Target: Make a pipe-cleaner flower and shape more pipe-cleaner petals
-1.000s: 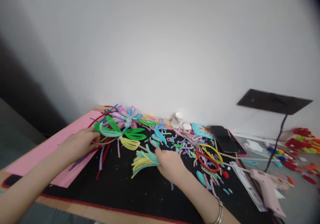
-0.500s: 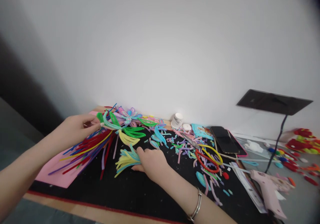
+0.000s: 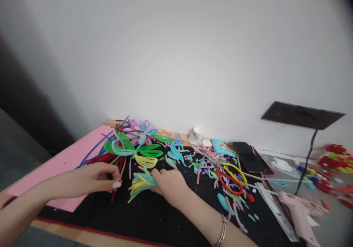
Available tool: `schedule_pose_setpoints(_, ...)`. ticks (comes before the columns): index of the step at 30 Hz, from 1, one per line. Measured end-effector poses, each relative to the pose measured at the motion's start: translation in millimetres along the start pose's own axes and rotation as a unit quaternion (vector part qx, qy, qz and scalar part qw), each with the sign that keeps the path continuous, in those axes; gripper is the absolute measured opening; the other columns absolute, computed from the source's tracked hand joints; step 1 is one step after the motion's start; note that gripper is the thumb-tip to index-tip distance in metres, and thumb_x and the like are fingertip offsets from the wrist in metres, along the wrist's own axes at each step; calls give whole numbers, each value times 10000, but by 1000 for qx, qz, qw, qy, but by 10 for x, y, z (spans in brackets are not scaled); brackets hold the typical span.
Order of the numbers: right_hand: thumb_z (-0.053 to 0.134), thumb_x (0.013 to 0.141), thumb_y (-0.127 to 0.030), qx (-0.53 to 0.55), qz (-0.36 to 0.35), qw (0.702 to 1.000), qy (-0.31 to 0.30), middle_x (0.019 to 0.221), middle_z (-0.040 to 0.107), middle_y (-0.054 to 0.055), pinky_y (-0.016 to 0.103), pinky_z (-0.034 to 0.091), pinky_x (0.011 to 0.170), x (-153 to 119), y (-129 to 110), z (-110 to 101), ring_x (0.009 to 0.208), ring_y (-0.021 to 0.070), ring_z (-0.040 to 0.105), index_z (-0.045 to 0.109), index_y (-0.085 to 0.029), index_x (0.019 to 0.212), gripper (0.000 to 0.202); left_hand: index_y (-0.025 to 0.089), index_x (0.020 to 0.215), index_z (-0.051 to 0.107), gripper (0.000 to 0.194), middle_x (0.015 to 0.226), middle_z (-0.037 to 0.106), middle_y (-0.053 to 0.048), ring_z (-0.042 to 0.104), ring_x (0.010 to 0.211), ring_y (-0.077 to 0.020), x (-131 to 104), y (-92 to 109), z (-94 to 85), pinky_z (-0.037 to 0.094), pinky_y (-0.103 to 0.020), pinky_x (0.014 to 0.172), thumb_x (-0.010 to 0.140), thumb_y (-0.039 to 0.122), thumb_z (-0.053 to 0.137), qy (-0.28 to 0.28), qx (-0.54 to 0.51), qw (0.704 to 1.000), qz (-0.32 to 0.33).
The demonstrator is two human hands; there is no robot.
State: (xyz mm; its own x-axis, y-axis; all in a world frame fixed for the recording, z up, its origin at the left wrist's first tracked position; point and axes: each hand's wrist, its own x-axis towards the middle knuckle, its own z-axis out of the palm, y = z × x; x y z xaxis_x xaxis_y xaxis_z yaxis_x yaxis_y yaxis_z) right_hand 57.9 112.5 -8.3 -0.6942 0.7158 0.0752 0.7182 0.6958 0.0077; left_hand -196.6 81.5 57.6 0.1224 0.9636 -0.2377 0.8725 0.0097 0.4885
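My left hand (image 3: 100, 177) is over the left part of the black mat (image 3: 154, 217), thumb and forefinger pinched together. What lies between those fingertips is too small to make out; red stems are beside them. My right hand (image 3: 171, 185) grips a bundle of yellow and turquoise fuzzy strips (image 3: 142, 183), its loose ends pointing left. Just above that bundle are looped green leaves (image 3: 150, 150), a turquoise loop (image 3: 121, 150) and a yellow loop (image 3: 146, 161). Behind them sits a pink, purple and blue flower (image 3: 142, 131).
Scissors (image 3: 231, 179) with red and yellow handles lie among scattered cut pieces. A paper cup (image 3: 195, 136) stands by the wall. Further right are a phone (image 3: 249, 158), a pink glue gun (image 3: 299, 217) and red and yellow figures (image 3: 336, 159). Pink paper (image 3: 66, 155) covers the left side.
My left hand has let go of the green and turquoise loops and moved down. More of the pink paper shows. My right hand still grips the strips.
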Motion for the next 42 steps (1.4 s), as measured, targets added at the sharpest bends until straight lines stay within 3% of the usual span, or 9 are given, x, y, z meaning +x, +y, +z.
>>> schedule_pose_setpoints(3, 648, 779, -368, 5, -46, 999, 10, 808, 655, 26, 284, 430, 621, 1, 68, -56, 698, 186, 641, 499, -201, 1005, 318, 255, 931, 625, 427, 842, 671, 16, 632, 753, -161, 29, 30, -20, 481, -195, 582, 756, 600, 444, -128, -131, 981, -58)
schedule_pose_setpoints(5, 619, 805, -335, 8, -73, 997, 21, 839, 652, 26, 284, 417, 653, 39, 73, -96, 738, 177, 632, 496, -197, 1016, 281, 234, 923, 603, 426, 791, 651, 12, 622, 703, -165, 108, 15, -56, 461, -208, 536, 778, 584, 406, -64, -135, 985, -83)
schedule_pose_setpoints(10, 385, 937, -234, -4, -136, 988, 69, 892, 641, 36, 321, 400, 711, 219, -54, -86, 847, 191, 590, 498, -204, 1005, 135, 197, 718, 574, 366, 587, 563, 33, 531, 574, -139, 266, 36, -134, 400, -233, 563, 801, 493, 376, 130, 27, 991, 0)
schedule_pose_setpoints(13, 426, 899, -191, -9, -147, 987, 68, 924, 629, 48, 360, 399, 756, 260, -115, -43, 916, 215, 550, 496, -195, 997, 120, 205, 724, 572, 333, 597, 582, 37, 519, 552, -137, 269, 104, -152, 379, -238, 551, 788, 479, 395, 183, 83, 980, 6)
schedule_pose_setpoints(17, 541, 801, -269, 1, -126, 990, 58, 971, 607, 87, 425, 401, 789, 190, -95, -26, 948, 258, 517, 488, -158, 1014, 246, 208, 731, 582, 258, 665, 645, 12, 577, 638, -163, 324, 105, -88, 400, -244, 588, 789, 409, 431, 138, 98, 985, 12)
schedule_pose_setpoints(23, 475, 810, -143, -9, -78, 996, 44, 908, 597, 85, 451, 383, 812, 63, -25, -8, 872, 243, 526, 499, -155, 979, 171, 168, 646, 609, 305, 710, 669, -107, 635, 705, -250, 582, 121, 172, 436, -308, 613, 767, 395, 446, 67, 222, 972, -45)
schedule_pose_setpoints(32, 479, 796, -115, 6, -43, 998, 43, 893, 572, 80, 440, 366, 834, -31, -19, 27, 890, 240, 509, 490, -166, 958, 170, 144, 752, 611, 180, 871, 674, -185, 650, 802, -328, 705, 208, 465, 475, -364, 605, 652, 186, 468, 53, 220, 969, -102)
schedule_pose_setpoints(39, 466, 801, -104, 9, -43, 997, 57, 868, 575, 75, 450, 378, 829, -37, -24, 29, 859, 240, 520, 498, -163, 934, 149, 170, 584, 546, 154, 611, 663, -85, 656, 641, -253, 716, 148, 247, 464, -305, 561, 669, 143, 420, 7, 159, 985, -73)
schedule_pose_setpoints(42, 460, 811, -119, 10, -28, 998, 60, 885, 587, 82, 460, 381, 832, -26, -56, 3, 855, 241, 531, 504, -160, 939, 142, 170, 688, 531, 196, 505, 631, 0, 620, 508, -170, 689, 136, 84, 445, -236, 491, 724, 88, 357, -22, 115, 991, -66)
